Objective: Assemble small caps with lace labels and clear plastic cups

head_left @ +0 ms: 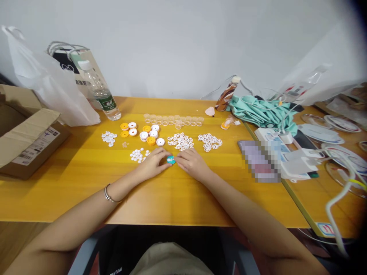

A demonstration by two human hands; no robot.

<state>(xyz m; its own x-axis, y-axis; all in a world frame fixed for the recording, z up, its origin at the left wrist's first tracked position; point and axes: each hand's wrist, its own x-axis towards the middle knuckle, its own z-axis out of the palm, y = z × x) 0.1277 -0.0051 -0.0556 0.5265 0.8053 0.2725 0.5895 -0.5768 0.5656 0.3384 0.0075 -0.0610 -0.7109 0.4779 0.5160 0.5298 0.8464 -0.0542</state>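
Observation:
A small teal round piece with small white parts on top sits between my two hands, close to the tabletop. My left hand pinches its left side with thumb and finger. At its right edge, the closed fingers of my right hand grip it; their tips are partly hidden. Beyond the hands lie white openwork pieces and a second pile of openwork pieces. White and orange round cases stand to the left, near small white caps and white pieces.
Clear small cups stand in rows farther back. A water bottle, plastic bag and cardboard box are left. At right are a drink bottle, green folded umbrella, phone and power strip with cables.

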